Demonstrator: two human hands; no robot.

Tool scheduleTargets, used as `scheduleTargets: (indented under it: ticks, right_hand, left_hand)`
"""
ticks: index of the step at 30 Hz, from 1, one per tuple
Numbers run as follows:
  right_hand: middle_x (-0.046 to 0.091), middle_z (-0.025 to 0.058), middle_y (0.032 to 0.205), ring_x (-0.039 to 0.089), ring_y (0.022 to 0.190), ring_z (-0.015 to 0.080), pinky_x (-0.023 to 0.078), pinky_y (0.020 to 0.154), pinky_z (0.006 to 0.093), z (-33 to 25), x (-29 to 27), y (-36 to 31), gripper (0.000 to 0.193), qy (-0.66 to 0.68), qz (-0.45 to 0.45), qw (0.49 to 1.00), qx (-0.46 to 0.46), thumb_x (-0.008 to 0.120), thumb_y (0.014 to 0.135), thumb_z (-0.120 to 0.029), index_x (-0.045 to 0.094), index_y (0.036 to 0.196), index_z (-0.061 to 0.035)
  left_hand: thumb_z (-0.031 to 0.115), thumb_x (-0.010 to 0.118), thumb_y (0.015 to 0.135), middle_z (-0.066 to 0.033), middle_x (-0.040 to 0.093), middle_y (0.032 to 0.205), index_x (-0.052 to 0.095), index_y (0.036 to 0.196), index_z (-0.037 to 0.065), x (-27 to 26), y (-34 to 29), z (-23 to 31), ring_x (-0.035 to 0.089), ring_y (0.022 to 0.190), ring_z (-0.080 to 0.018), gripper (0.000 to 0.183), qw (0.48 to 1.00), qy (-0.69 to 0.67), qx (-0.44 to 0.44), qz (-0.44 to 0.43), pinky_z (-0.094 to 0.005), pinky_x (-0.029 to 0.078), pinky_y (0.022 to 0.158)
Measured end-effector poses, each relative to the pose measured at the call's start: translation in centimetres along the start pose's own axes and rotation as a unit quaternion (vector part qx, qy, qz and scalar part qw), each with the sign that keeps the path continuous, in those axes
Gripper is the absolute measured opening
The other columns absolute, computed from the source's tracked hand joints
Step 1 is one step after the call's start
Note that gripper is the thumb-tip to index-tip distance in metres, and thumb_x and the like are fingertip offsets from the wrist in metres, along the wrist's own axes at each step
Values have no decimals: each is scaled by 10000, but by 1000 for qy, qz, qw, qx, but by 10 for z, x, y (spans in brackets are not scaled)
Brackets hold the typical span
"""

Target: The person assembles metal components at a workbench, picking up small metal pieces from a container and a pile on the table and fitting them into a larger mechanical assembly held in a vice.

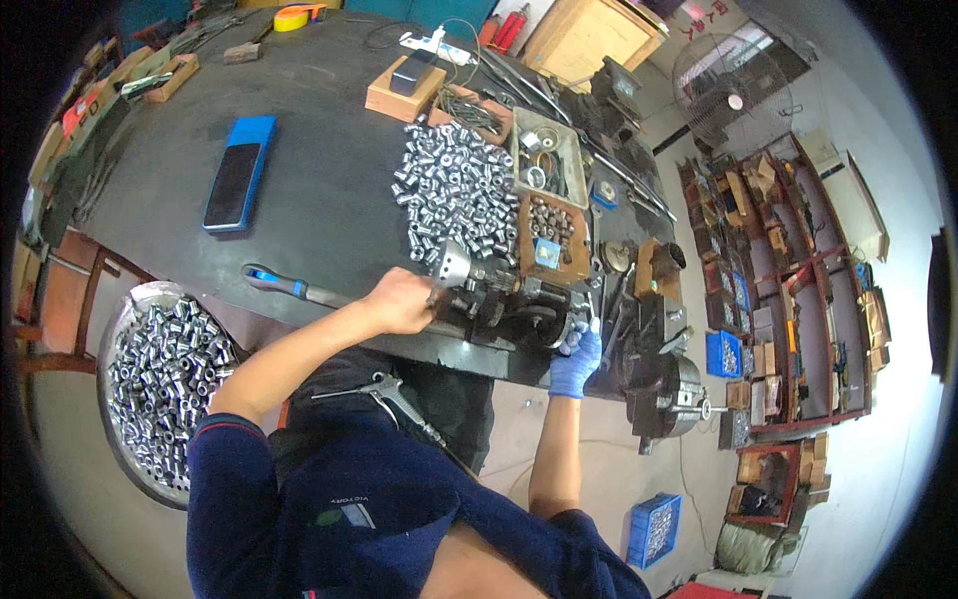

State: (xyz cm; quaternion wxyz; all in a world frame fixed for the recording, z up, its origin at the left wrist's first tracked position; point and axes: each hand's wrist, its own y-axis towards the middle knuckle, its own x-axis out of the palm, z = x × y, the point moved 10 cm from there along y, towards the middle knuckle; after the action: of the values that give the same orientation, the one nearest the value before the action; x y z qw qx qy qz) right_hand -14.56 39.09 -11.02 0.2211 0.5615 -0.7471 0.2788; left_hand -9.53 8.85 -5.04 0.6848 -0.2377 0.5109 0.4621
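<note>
2 hands work at the near edge of the big dark workbench (329,190), and between them lies a dark metal fixture (519,299), a chuck-like tool, with its long axis running left to right along the edge. Behind it, a large heap of small shiny metal sleeves (454,195) covers the bench, and a round basin (120,329) with more sleeves stands low at the person's left. The bare left hand (399,299) is closed around the left end of the fixture, just beside a shiny cone-shaped part (451,265). The right hand (577,361), in a blue glove, grips the right end from below; what its fingers pinch I cannot tell. A screwdriver (289,287) with a blue and black handle lies just to the left of the left hand, so this hand is the nearer one.
</note>
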Motion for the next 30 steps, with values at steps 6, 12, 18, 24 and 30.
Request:
scheduleTargets:
  ticks: [6, 12, 18, 24, 30]
  right_hand:
    - [455, -19, 484, 360, 357, 71, 281, 321, 183, 0, 8, -8, 338, -10, 9, 1000, 27, 499, 875, -361, 556, 689, -85]
    - [531, -14, 581, 411, 406, 58, 315, 337, 180, -1, 13, -8, 211, 4, -24, 1000, 17, 492, 872, -261, 550, 828, -63]
    - [526, -18, 541, 394, 373, 66, 312, 331, 185, -4, 22, -14, 283, -11, -16, 1000, 16, 511, 870, -316, 547, 716, -80]
    - [487, 3, 489, 375, 343, 80, 297, 313, 206, -24, 35, -37, 352, -20, -62, 997, 51, 490, 883, -353, 536, 679, -70]
    - [371, -10, 424, 269, 313, 77, 228, 283, 202, -90, 97, -36, 447, -120, -100, 984, -89, 436, 894, -414, 564, 677, -45]
  left_hand:
    - [-20, 581, 775, -72, 568, 811, 524, 958, -36, -73, -44, -46, 568, 633, -112, 193, 752, -629, -105, 167, -228, 482, 605]
    - [-6, 592, 797, -100, 609, 751, 552, 952, -69, -93, -27, -22, 605, 634, -150, 172, 745, -643, -61, 168, -258, 492, 597]
    - [-19, 590, 791, -85, 601, 745, 557, 913, -61, -91, -21, -25, 599, 656, -139, 133, 767, -620, -62, 153, -253, 483, 622]
    - [-59, 593, 760, -59, 589, 739, 564, 885, -47, -96, -21, -19, 582, 693, -119, 130, 782, -600, -33, 166, -248, 473, 645]
    - [-46, 612, 754, -53, 602, 759, 577, 890, -41, -106, -23, -21, 587, 729, -120, 141, 826, -535, -27, 174, -257, 473, 686]
